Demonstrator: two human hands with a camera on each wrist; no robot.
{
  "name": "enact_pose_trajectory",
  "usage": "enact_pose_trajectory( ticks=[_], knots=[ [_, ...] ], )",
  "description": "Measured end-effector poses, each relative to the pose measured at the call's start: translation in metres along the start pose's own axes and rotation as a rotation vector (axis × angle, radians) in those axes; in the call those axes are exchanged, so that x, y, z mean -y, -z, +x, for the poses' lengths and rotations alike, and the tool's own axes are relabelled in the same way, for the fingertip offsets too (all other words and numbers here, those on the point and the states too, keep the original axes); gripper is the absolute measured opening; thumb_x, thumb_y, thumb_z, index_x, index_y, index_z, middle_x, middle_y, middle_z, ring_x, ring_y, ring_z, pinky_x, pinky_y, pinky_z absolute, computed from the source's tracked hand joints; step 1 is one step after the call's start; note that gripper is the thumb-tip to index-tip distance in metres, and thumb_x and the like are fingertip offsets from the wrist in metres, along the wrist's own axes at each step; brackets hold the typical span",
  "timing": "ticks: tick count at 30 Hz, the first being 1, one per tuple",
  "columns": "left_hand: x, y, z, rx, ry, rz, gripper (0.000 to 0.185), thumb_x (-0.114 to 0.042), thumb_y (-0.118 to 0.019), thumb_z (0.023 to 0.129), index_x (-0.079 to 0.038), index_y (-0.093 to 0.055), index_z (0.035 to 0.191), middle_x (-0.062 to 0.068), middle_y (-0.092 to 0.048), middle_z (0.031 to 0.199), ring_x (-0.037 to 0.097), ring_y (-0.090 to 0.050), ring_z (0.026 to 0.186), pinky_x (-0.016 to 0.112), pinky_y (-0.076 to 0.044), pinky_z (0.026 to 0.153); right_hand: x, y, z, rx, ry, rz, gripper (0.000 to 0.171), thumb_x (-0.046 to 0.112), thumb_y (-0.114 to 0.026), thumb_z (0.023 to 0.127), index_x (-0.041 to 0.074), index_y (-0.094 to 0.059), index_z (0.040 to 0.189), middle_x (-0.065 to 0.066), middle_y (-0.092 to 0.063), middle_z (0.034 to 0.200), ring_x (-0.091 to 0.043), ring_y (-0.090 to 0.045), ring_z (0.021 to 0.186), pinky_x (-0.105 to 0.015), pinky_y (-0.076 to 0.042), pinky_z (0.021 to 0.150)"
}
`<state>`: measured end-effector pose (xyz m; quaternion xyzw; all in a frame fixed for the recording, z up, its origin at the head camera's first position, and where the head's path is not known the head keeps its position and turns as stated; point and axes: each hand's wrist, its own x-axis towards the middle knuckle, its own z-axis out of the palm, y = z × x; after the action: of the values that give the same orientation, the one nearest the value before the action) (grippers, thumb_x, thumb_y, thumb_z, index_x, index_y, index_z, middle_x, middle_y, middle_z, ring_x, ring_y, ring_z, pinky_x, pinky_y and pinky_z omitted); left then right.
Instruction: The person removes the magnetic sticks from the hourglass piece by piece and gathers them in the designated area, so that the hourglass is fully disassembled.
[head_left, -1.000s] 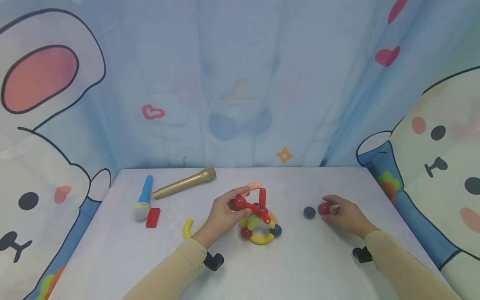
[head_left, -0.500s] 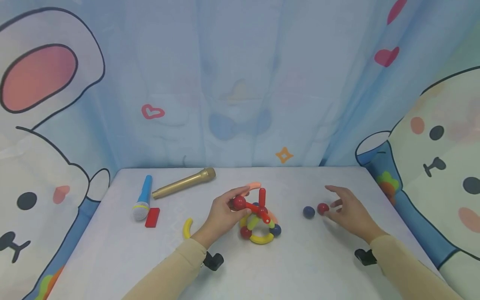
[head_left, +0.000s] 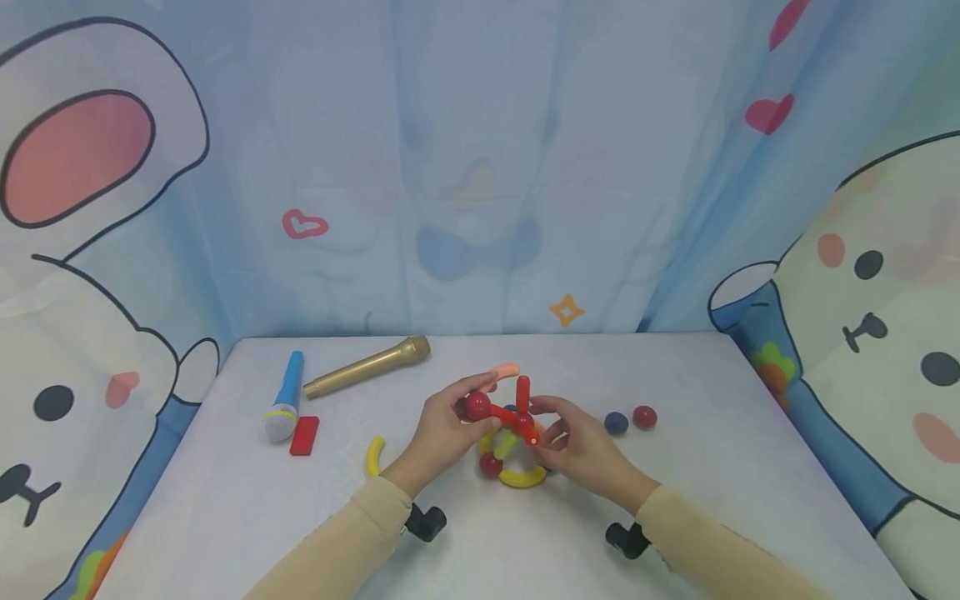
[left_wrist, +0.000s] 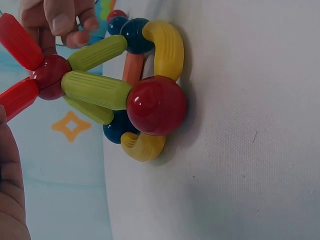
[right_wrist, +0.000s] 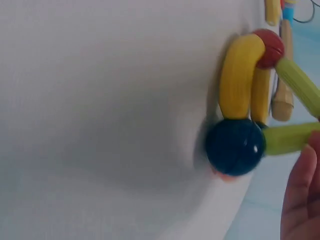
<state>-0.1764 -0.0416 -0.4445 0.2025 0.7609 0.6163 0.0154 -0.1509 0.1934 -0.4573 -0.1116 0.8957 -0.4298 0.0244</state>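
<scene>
Sits mid-surface [head_left: 675,500], between both hands: a stick-and-ball structure [head_left: 513,446] of yellow curved base pieces, green struts, red and blue balls. Left hand [head_left: 442,437] pinches the red ball [head_left: 477,406] at the end of a red stick, thumb and fingers curled round it. Right hand [head_left: 581,450] reaches in from the other side, fingertips closing on the red hub [head_left: 528,427] where the sticks meet; whether that grip truly clamps or only touches cannot be told for certain, though the fingers look curled about it.

Likely risks, as a judgement: opposing pulls from two hands could pop a stick off its ball, since the joints look merely seated. Pressing down on the hub might splay the green struts [left_wrist: 97,90] and collapse the frame onto its yellow arcs [left_wrist: 167,47]. Lifting unevenly could tip the whole piece, the base resting only on a few rounded points.

Nearby: a loose dark blue ball [head_left: 617,422] and a loose red ball [head_left: 644,417] just right of the right hand, free to roll if knocked by a wrist. Left of the structure, a spare yellow curved piece [head_left: 374,457]. Farther left, well apart, a red block [head_left: 305,435], a blue toy microphone [head_left: 286,407] and a gold microphone [head_left: 367,366]. Nothing stands between the hands and the structure.
</scene>
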Motion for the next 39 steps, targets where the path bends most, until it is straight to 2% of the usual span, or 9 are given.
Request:
enact_pose_trajectory(
  ticks=[5,9,14,19,24,28,32,35,39],
  knots=[
    [-0.003,-0.001,-0.001,-0.008,0.0,-0.002,0.065,0.0,-0.078,0.084,-0.022,-0.057,0.142,0.004,-0.063,0.132,0.021,-0.065,0.103,0.031,-0.055,0.087,0.004,-0.013,0.002,-0.105,0.002,-0.07,0.065,0.007,-0.085,0.077,0.012,-0.056,0.135,-0.002,-0.062,0.123,-0.015,-0.061,0.084,-0.023,-0.056,0.065],
    [-0.019,0.0,-0.004,0.001,0.004,-0.006,0.064,0.005,-0.075,0.084,-0.012,-0.056,0.142,0.011,-0.061,0.133,0.027,-0.066,0.104,0.03,-0.055,0.086,0.007,-0.017,0.004,-0.156,-0.001,-0.099,0.061,0.007,-0.085,0.077,0.011,-0.059,0.132,-0.002,-0.064,0.119,-0.016,-0.06,0.082,-0.023,-0.056,0.064],
    [-0.036,0.003,-0.008,0.022,0.021,-0.04,0.062,0.01,-0.073,0.084,-0.007,-0.056,0.141,0.012,-0.061,0.133,0.029,-0.065,0.108,0.03,-0.054,0.088,0.006,-0.017,0.005,-0.167,0.011,-0.118,0.063,0.008,-0.085,0.078,0.013,-0.057,0.134,-0.002,-0.066,0.119,-0.016,-0.061,0.082,-0.024,-0.056,0.065],
    [-0.021,-0.001,-0.005,0.04,0.029,-0.1,0.064,0.009,-0.073,0.084,-0.009,-0.054,0.143,0.008,-0.058,0.137,0.029,-0.064,0.111,0.036,-0.054,0.092,0.0,-0.011,0.009,-0.147,0.053,-0.106,0.078,0.003,-0.084,0.078,0.016,-0.044,0.143,-0.004,-0.067,0.122,-0.016,-0.062,0.086,-0.026,-0.057,0.071],
    [-0.004,-0.007,-0.005,0.067,0.032,-0.182,0.067,0.002,-0.075,0.086,-0.015,-0.051,0.146,0.007,-0.053,0.141,0.028,-0.065,0.11,0.033,-0.053,0.092,-0.007,-0.002,0.018,-0.098,0.092,-0.058,0.085,0.001,-0.083,0.079,0.019,-0.036,0.148,-0.001,-0.068,0.122,-0.016,-0.062,0.088,-0.026,-0.057,0.073],
    [-0.002,-0.008,-0.007,0.078,0.029,-0.233,0.063,-0.003,-0.075,0.088,-0.018,-0.053,0.145,0.009,-0.055,0.136,0.031,-0.066,0.107,0.03,-0.053,0.091,-0.012,0.003,0.024,-0.06,0.128,-0.054,0.085,0.001,-0.082,0.08,0.019,-0.036,0.149,-0.001,-0.068,0.124,-0.018,-0.062,0.092,-0.028,-0.058,0.076],
    [-0.005,-0.009,-0.01,0.081,0.021,-0.253,0.058,-0.005,-0.072,0.091,-0.016,-0.053,0.145,0.014,-0.055,0.136,0.037,-0.065,0.107,0.029,-0.053,0.09,-0.015,0.007,0.029,-0.021,0.126,-0.032,0.084,0.001,-0.081,0.081,0.021,-0.037,0.15,-0.002,-0.066,0.128,-0.024,-0.064,0.107,-0.035,-0.057,0.083],
    [-0.007,-0.01,-0.01,0.083,0.035,-0.246,0.055,-0.008,-0.069,0.094,-0.016,-0.052,0.145,0.013,-0.055,0.137,0.033,-0.065,0.107,0.03,-0.053,0.09,-0.015,0.01,0.032,-0.002,0.12,-0.02,0.082,0.002,-0.081,0.082,0.022,-0.039,0.149,-0.004,-0.064,0.132,-0.028,-0.061,0.119,-0.042,-0.054,0.089],
    [-0.007,-0.011,-0.01,0.082,0.057,-0.267,0.049,-0.007,-0.06,0.098,-0.015,-0.051,0.145,0.008,-0.056,0.137,0.026,-0.067,0.105,0.033,-0.054,0.091,-0.014,0.01,0.034,0.004,0.12,-0.017,0.076,0.002,-0.08,0.083,0.021,-0.043,0.146,-0.005,-0.062,0.134,-0.031,-0.058,0.123,-0.046,-0.052,0.092]
  ],
)
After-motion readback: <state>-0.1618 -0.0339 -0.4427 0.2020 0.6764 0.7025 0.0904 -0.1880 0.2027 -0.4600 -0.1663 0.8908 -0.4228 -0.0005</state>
